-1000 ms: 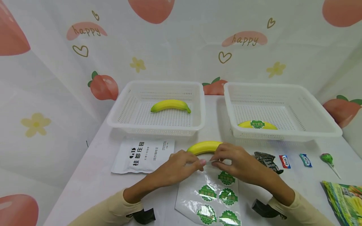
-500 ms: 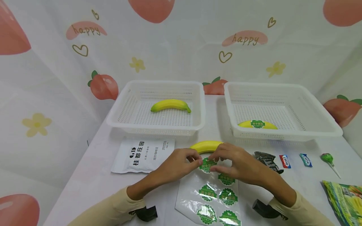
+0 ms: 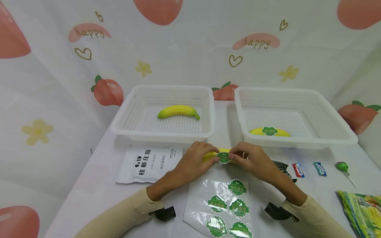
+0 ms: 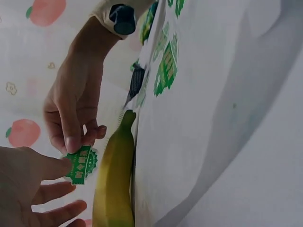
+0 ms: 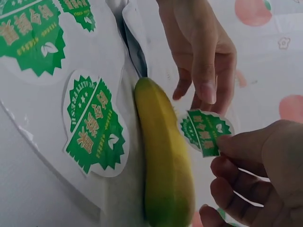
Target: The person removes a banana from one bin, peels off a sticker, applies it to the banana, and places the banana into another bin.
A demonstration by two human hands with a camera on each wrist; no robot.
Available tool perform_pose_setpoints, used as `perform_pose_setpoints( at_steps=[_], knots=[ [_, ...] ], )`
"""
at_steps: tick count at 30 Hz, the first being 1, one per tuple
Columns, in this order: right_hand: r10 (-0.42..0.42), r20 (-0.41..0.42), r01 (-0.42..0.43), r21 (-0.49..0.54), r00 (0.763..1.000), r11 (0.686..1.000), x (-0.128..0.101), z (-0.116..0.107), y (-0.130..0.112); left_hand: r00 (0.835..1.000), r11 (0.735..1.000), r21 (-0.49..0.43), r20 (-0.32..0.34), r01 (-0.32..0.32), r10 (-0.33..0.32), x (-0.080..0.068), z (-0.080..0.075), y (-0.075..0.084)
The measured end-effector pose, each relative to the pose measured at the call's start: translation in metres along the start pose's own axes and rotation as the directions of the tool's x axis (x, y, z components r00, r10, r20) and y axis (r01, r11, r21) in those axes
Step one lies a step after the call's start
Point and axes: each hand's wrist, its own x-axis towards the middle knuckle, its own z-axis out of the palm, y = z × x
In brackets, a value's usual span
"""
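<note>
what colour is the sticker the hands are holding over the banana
Green with a white edge and pale lettering; the sticker shows best in the right wrist view.

**Lighting and picture quality**

Even, bright, diffuse light throughout; shadows soft, falling under the baskets (image 3: 163, 132) and beside the forearms. Glare on the clear sticker sheet (image 3: 218, 201), where crinkles flash white. Head view is sharp at centre, with wide-angle bending toward the edges. Both wrist views are tilted; the backdrop (image 4: 28, 75) is washed out and soft, and the near fingertips (image 5: 246, 189) are slightly blurred.

Green starburst sticker (image 3: 223, 157) with gold lettering over a yellow banana (image 3: 210, 155), white baskets (image 3: 208, 127)
</note>
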Motion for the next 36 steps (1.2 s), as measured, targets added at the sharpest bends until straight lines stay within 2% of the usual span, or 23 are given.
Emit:
perform_pose_setpoints(
  at_steps=[2,6,9,12,17,21,25,29,32,36],
  knots=[
    [0.068,-0.001,-0.068,0.007,0.998,0.998,0.001,0.000,0.002,1.000,1.000,0.014,0.017,-0.007,0.007,0.004,0.002,-0.002],
    [0.157,-0.008,-0.157,0.013,0.988,0.988,0.002,0.002,0.006,0.997,0.999,0.040,0.079,0.019,-0.022,0.012,0.006,-0.006],
    [0.190,0.002,-0.190,0.020,0.982,0.982,0.003,0.004,0.009,0.994,0.997,0.076,0.102,0.027,-0.035,0.017,0.010,-0.009],
    [0.194,0.013,-0.194,0.021,0.981,0.981,0.004,0.005,0.010,0.995,0.996,0.089,0.094,0.019,-0.028,0.020,0.013,-0.010],
    [0.172,0.003,-0.172,0.010,0.985,0.985,0.005,0.007,0.010,0.998,0.996,0.084,0.063,0.013,-0.019,0.022,0.014,-0.011],
    [0.152,-0.018,-0.152,-0.014,0.988,0.988,0.005,0.009,0.012,0.997,0.997,0.069,0.065,0.027,-0.032,0.023,0.015,-0.011],
    [0.069,-0.061,-0.072,-0.052,0.996,0.996,0.005,0.012,0.014,0.995,0.997,0.048,0.077,0.064,-0.067,0.024,0.013,-0.010],
    [-0.010,-0.053,0.007,-0.070,0.999,0.998,0.004,0.014,0.015,0.992,0.995,0.039,0.091,0.089,-0.092,0.023,0.012,-0.010],
    [-0.045,-0.036,0.042,-0.079,0.998,0.996,0.004,0.016,0.014,0.990,0.995,0.040,0.099,0.095,-0.098,0.022,0.011,-0.010],
    [-0.097,-0.064,0.092,-0.084,0.993,0.992,0.003,0.018,0.014,0.989,0.995,0.044,0.108,0.094,-0.099,0.022,0.011,-0.009]
  ],
)
